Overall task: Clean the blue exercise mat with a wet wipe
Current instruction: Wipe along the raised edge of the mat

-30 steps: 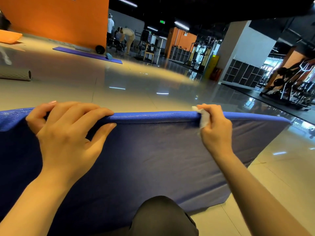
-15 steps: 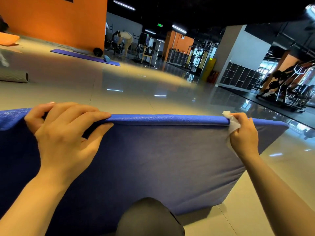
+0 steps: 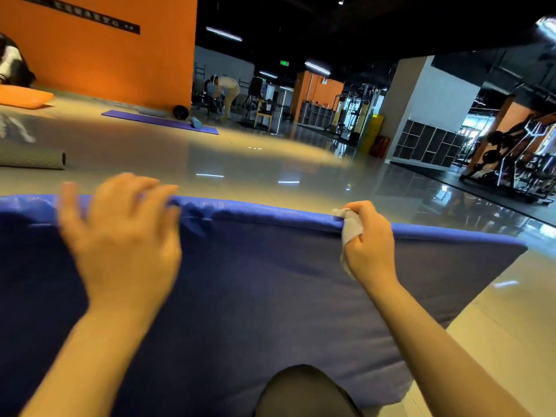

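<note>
On mat (image 3: 270, 296) edge, right hand (image 3: 371, 242) gripping wipe (image 3: 350, 228)

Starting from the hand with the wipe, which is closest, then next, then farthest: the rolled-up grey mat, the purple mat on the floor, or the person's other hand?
From the right hand, which holds the wet wipe:
1. Left hand, along the blue mat's top edge.
2. Rolled grey mat, far left on the floor.
3. Purple mat, by the orange wall.

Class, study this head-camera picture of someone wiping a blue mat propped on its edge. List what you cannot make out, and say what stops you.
- Left hand: motion-blurred, so its grip on the blue mat is unclear.
- Mat's far face: hidden behind the mat itself.
- Mat's left end: cut off by the frame's edge.
- Wet wipe: mostly bunched inside the right hand.
- Sign on the orange wall: lettering too small to read.
</note>
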`<action>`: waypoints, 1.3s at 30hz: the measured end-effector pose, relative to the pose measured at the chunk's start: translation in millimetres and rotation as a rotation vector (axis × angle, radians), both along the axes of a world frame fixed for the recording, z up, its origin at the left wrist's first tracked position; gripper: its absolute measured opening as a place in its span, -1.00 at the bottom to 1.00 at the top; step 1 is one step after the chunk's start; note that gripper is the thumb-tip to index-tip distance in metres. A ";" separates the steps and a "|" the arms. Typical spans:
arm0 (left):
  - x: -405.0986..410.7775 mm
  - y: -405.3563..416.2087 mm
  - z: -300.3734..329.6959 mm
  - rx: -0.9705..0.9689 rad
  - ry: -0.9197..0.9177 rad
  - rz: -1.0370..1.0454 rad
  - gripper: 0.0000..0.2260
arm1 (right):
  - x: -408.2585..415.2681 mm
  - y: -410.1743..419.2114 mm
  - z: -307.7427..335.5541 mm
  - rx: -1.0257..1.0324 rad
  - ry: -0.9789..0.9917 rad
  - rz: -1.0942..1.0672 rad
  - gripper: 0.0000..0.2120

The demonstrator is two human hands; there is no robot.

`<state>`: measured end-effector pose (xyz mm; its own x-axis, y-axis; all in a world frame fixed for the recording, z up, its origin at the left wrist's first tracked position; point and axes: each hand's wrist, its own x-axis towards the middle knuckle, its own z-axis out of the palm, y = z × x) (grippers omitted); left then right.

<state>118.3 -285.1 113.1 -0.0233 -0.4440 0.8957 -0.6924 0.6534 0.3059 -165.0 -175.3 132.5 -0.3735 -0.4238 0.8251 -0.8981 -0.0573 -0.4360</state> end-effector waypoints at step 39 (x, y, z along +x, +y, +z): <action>-35.5 34.7 -13.0 -0.257 -0.337 -0.335 -0.69 | 11.2 37.8 9.0 0.049 0.567 -0.006 -0.76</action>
<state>82.8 -250.4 100.1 -0.4307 -0.1299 0.8931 -0.4649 0.8801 -0.0962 -153.8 -137.5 141.5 0.1191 -0.4663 0.8766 -0.9928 -0.0428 0.1121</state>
